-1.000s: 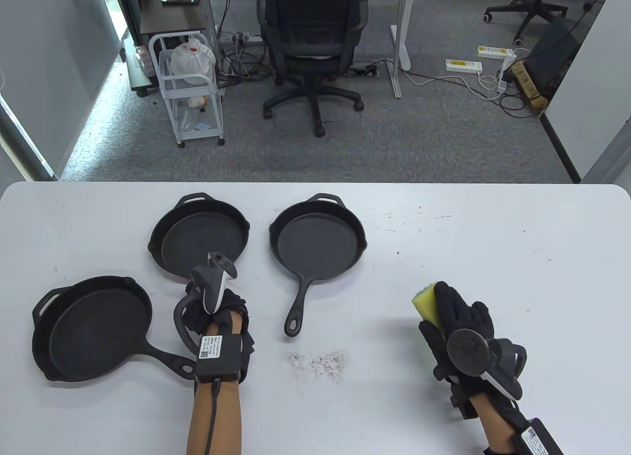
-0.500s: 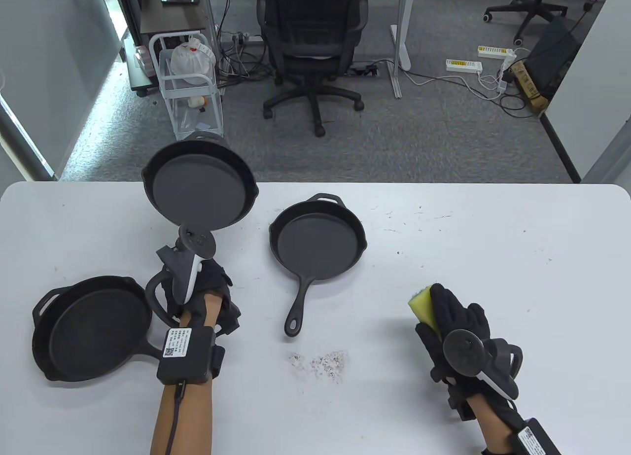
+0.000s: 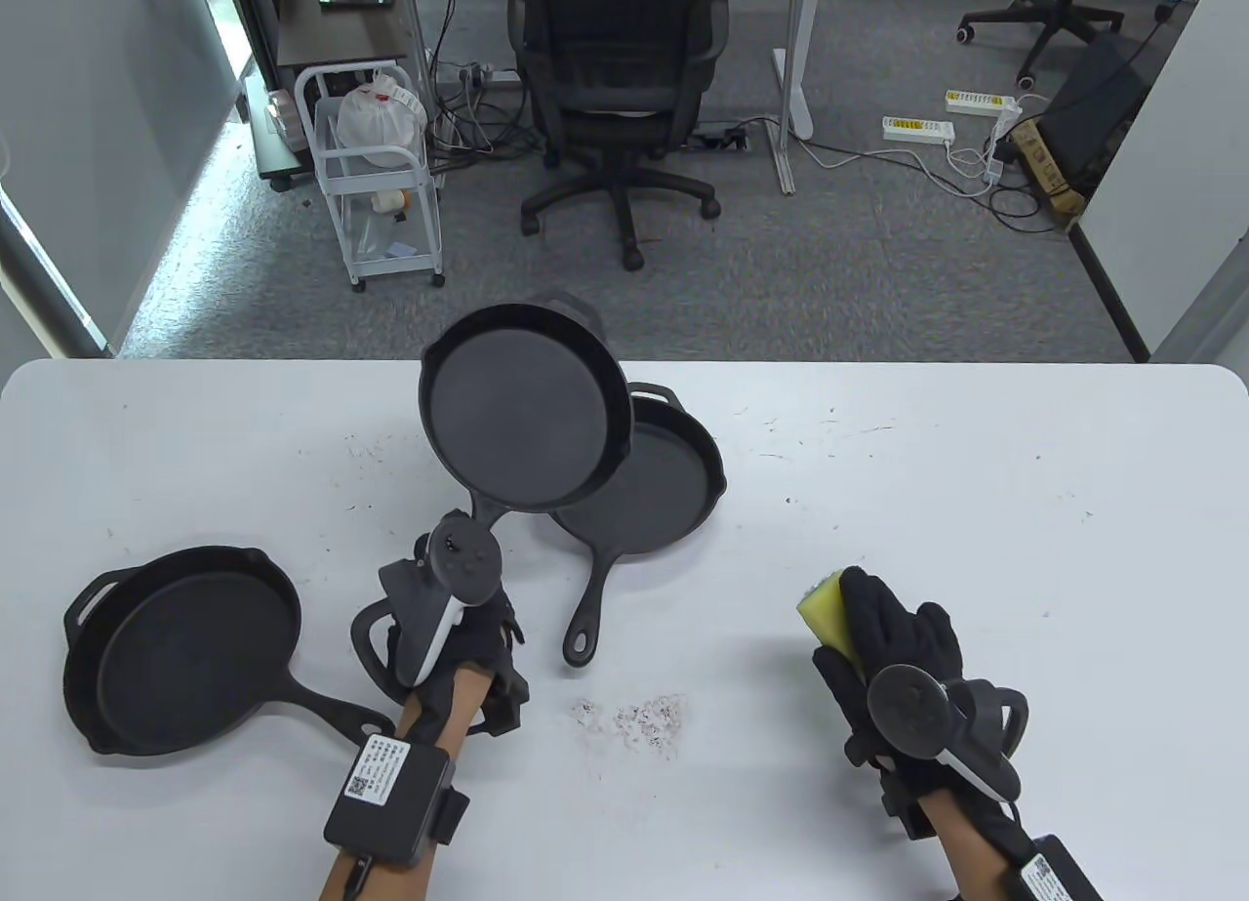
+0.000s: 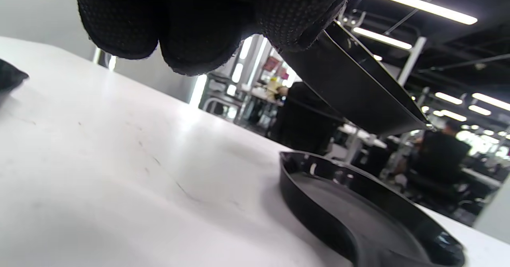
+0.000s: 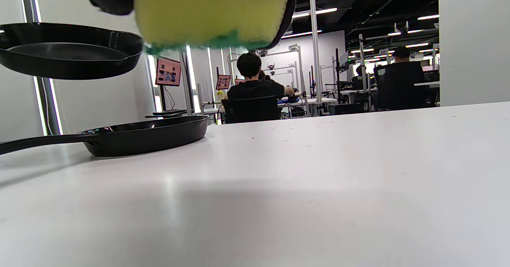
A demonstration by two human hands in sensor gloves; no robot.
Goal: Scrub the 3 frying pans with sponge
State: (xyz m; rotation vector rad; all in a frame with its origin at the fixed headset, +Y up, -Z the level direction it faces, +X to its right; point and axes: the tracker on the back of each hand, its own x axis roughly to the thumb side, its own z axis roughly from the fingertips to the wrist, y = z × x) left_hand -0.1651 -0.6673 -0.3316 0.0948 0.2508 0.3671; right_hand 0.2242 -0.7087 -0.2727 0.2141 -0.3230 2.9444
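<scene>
Left hand (image 3: 459, 647) curled round the handle of a raised pan (image 3: 522, 418), held tilted above and partly over a second pan (image 3: 673, 491) lying on the table (image 3: 976, 471). Third pan (image 3: 185, 647) flat on the table, left of that hand. Right hand (image 3: 893, 647) gripping a yellow sponge (image 3: 827, 610), well apart from the pans.

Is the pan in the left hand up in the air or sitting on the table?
Up in the air. The left hand holds the lifted frying pan above the table.
</scene>
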